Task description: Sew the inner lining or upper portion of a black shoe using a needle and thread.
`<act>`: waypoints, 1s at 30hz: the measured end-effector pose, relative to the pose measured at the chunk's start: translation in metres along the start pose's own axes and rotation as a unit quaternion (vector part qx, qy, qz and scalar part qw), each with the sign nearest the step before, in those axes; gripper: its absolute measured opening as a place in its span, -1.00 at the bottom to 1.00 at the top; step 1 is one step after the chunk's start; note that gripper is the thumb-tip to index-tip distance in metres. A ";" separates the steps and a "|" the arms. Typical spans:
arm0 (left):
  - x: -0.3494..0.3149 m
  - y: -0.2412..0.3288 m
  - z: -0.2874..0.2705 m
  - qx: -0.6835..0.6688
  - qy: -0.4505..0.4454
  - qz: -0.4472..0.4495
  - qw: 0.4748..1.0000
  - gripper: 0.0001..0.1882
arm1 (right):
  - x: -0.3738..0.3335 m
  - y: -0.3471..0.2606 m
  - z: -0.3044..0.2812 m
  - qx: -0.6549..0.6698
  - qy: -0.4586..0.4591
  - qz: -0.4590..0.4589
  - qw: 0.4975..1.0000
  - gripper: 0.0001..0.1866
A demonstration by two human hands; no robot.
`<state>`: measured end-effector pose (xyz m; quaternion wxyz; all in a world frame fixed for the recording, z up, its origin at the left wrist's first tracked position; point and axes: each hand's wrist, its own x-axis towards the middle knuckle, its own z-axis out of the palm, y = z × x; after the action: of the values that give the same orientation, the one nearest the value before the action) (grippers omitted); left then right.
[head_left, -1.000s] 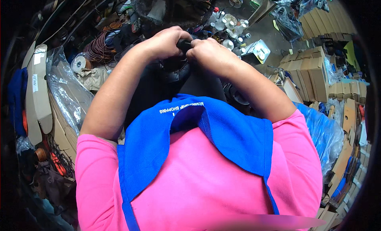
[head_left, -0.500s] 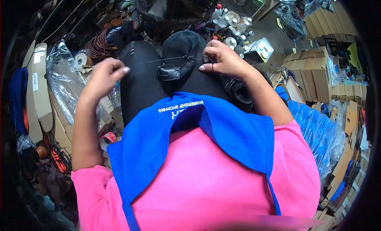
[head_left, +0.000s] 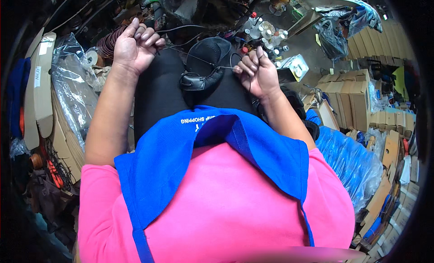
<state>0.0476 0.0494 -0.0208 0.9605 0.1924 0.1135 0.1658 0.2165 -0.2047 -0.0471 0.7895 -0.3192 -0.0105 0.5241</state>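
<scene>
Both hands at work over the lap, raised and well apart. Black leather shoe piece [head_left: 199, 64], with a stitched, gathered edge, rests on the black trousers [head_left: 156, 93] between the thighs, roughly midway between the hands and touching neither. Thin dark cord [head_left: 224, 67] runs from the left hand [head_left: 135, 49] across the piece to the right hand [head_left: 257, 75]; both spans look nearly straight. Left fingers curled close together, clamped on the cord; thumb points upward. Right fingers also folded on the cord, one digit raised; exact pinch points hidden on both sides. A slack loop of cord lies just beside the right fingers. Wearer has a blue apron [head_left: 151, 181] over a pink shirt [head_left: 239, 190]. Beyond the right hand: plastic bottles [head_left: 267, 33] and a pale rectangular can [head_left: 293, 68]; farther right, cardboard boxes [head_left: 350, 98]. Coiled brown cord [head_left: 107, 47] sits behind the left hand.
</scene>
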 end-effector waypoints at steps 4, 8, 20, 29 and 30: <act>-0.001 0.011 -0.009 0.023 0.117 -0.023 0.993 -0.57 | -0.017 -0.005 -0.005 -0.117 -0.061 -0.017 0.991 -0.52; 0.003 0.020 -0.032 0.080 0.247 0.068 0.963 -0.52 | -0.032 -0.012 -0.020 -0.120 -0.105 -0.043 0.986 -0.55; -0.055 -0.010 0.003 0.843 -0.023 0.229 0.486 -0.75 | -0.038 -0.067 -0.041 -0.704 0.055 -0.139 0.694 -0.47; -0.044 -0.085 0.011 0.855 -0.181 0.135 0.466 -0.62 | 0.034 -0.021 0.047 -0.861 -0.036 -0.158 0.483 -0.45; -0.044 -0.085 0.009 0.849 -0.170 0.170 0.471 -0.62 | 0.034 -0.018 0.045 -0.860 -0.042 -0.145 0.488 -0.45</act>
<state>0.0334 -0.0432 -0.0401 0.2804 0.9533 -0.0021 0.1119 0.2311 -0.1585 -0.0133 0.1857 -0.8110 -0.5353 0.1459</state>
